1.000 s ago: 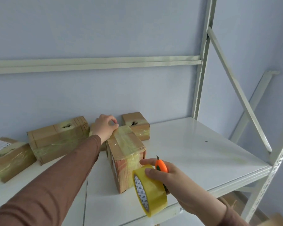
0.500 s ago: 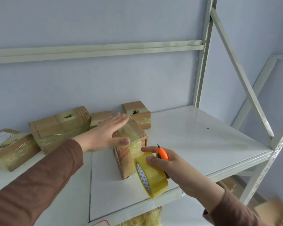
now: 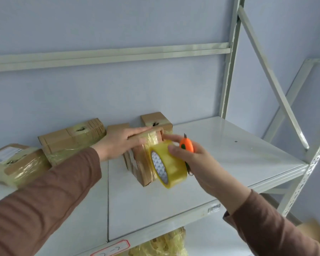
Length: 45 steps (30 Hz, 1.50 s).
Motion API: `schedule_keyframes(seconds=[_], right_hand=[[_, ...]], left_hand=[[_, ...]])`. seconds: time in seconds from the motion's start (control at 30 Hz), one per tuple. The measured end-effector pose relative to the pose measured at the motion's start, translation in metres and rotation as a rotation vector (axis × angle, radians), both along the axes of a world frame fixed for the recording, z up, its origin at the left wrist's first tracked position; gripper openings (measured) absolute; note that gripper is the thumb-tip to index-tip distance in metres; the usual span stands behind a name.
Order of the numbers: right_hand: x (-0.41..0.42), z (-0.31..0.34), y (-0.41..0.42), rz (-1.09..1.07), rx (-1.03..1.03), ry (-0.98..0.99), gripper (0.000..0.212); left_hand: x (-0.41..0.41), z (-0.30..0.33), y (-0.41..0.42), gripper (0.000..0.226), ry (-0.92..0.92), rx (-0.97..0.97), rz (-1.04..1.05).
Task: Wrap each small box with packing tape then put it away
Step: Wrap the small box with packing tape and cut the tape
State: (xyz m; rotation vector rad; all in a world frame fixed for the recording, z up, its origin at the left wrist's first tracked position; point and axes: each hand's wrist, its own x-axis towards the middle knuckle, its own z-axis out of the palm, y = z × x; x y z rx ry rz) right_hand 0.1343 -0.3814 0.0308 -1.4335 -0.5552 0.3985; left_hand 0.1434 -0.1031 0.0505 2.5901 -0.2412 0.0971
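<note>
Nearest, the right hand (image 3: 196, 159) is gripping the roll of packing tape (image 3: 167, 163) with curled fingers and is also holding an orange cutter (image 3: 187, 145) against it, blade tip pointing up. Directly left of that hand, touching the roll, the small box (image 3: 142, 163) is standing on the shelf (image 3: 229, 154), its top and near face already covered by glossy tape. The left hand (image 3: 121, 143) is lying flat on the box top, fingers straight, pressing the tape down. Beyond both hands, four wrapped boxes are sitting against the wall: one cube (image 3: 155, 121) just behind the fingertips, a narrow one (image 3: 116, 127) behind the left hand, and two larger ones (image 3: 70, 139) (image 3: 13, 163) further left.

Judged step: the strip is being smoothed before cutting. The next move likely calls for the box to be held steady while the tape is severed with the cutter, blade kept clear of the left fingers; the box then goes back among the others.
</note>
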Motion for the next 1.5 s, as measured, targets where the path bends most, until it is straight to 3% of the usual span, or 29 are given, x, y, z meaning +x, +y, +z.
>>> schedule_keyframes(seconds=[0.07, 0.13, 0.27, 0.33, 0.4, 0.5, 0.6, 0.63, 0.77, 0.97, 1.1, 1.2, 1.33, 1.5], right_hand=[[0.007, 0.027, 0.005, -0.004, 0.087, -0.036, 0.029], [0.016, 0.050, 0.015, -0.018, 0.117, -0.106, 0.029], [0.034, 0.070, 0.050, -0.031, -0.049, -0.316, 0.032], [0.044, 0.070, 0.073, -0.065, -0.216, -0.459, 0.043], [0.056, 0.067, 0.091, -0.091, -0.346, -0.578, 0.057], [0.071, 0.057, 0.103, -0.107, -0.373, -0.598, 0.069], [0.076, 0.040, 0.112, -0.104, -0.335, -0.626, 0.074], [0.077, 0.038, 0.115, -0.102, -0.332, -0.641, 0.075], [0.073, 0.058, 0.118, -0.121, -0.373, -0.646, 0.070], [0.036, 0.072, 0.072, -0.224, -0.596, -0.770, 0.044], [0.012, 0.045, 0.046, -0.175, -0.877, -0.855, 0.029], [0.011, 0.016, 0.043, -0.131, -0.921, -0.845, 0.030], [0.023, -0.023, 0.064, -0.087, -0.943, -0.792, 0.044], [0.026, -0.026, 0.074, -0.103, -0.873, -0.724, 0.051]], left_hand=[[0.007, 0.013, 0.003, 0.055, 0.096, -0.325, 0.000], [0.015, 0.019, 0.007, 0.053, 0.133, -0.397, 0.103], [0.022, 0.018, 0.023, 0.017, -0.050, -0.371, 0.248], [0.023, 0.017, 0.034, 0.019, -0.280, -0.180, 0.324], [0.019, 0.016, 0.037, 0.018, -0.366, 0.055, 0.310], [0.003, 0.020, 0.040, 0.032, -0.149, 0.075, 0.193], [0.000, 0.021, 0.041, 0.094, -0.031, 0.129, 0.121], [0.002, 0.022, 0.038, 0.103, -0.030, 0.171, 0.152], [0.006, 0.021, 0.036, 0.089, -0.054, 0.221, 0.212], [0.002, 0.015, 0.047, 0.106, 0.021, 0.219, 0.205], [-0.001, 0.011, 0.046, 0.080, 0.048, 0.247, 0.177], [0.003, 0.008, 0.044, 0.076, 0.030, 0.233, 0.175], [0.005, 0.009, 0.047, 0.088, 0.104, 0.225, 0.158], [0.004, 0.017, 0.043, 0.085, 0.079, 0.101, 0.182]])
